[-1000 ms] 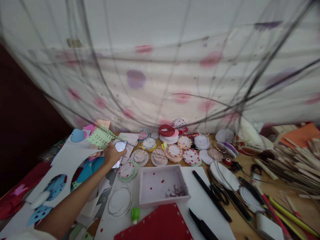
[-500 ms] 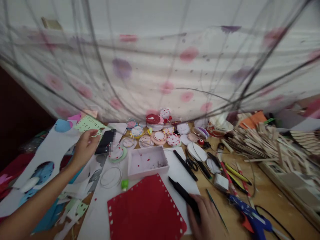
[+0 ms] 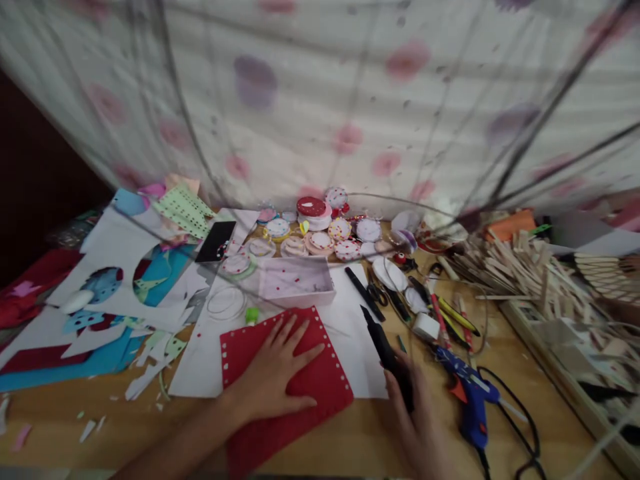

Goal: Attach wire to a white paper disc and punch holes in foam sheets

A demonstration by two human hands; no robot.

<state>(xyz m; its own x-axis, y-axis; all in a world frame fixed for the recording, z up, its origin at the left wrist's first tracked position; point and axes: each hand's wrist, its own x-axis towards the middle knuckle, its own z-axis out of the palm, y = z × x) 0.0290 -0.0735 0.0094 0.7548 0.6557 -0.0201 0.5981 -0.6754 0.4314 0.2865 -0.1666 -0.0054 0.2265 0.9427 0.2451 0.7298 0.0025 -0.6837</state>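
My left hand [image 3: 283, 363] lies flat with fingers spread on a red sheet [image 3: 315, 380] that has small cut-outs along its edges. My right hand [image 3: 407, 393] is closed around a long black hand tool [image 3: 379, 337] with a narrow tip pointing away from me. Its exact kind is unclear. White paper [image 3: 200, 360] lies under the red sheet. Just behind it are a small bright green item [image 3: 251, 315] and a shallow pale box [image 3: 295, 293] with a few red bits inside.
Decorated discs [image 3: 320, 241] crowd the back, near a phone [image 3: 216, 241]. Paper scraps [image 3: 165, 307] cover the left. At right are scissors [image 3: 376, 292], a blue glue gun [image 3: 473, 400] with its cord, and a pile of wooden sticks [image 3: 530, 273].
My left hand has come from near the phone at the back left to rest on the red sheet. My right hand still holds the black tool, now tipped more upright. The view has tilted down.
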